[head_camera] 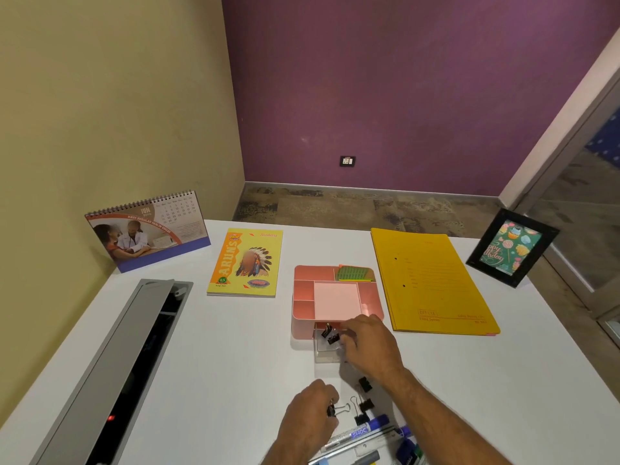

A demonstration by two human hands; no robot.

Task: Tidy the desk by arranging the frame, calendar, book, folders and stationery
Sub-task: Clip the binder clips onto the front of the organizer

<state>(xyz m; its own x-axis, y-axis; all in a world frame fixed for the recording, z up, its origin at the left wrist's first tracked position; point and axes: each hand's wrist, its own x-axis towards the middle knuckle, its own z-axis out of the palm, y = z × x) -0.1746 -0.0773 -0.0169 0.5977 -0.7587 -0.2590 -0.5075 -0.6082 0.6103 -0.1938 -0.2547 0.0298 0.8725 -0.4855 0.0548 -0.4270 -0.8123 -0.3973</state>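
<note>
On the white surface (235,347) lie the yellow folders (432,283) at right, the calendar (147,233) and book (246,261) at left, the frame (511,248) far right. The right hand (367,344) pinches a binder clip (330,334) over the pink organiser's (303,303) clear drawer (327,354); the left hand (310,414) grips another clip (331,411) near the markers (362,432).

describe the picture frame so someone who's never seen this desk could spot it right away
Start at the white desk and go to its far right corner, past the yellow folder. The picture frame stands there upright, tilted back. It alone has a black border, around a green card with cupcakes and lollipops, unlike the spiral calendar at the far left.
</note>
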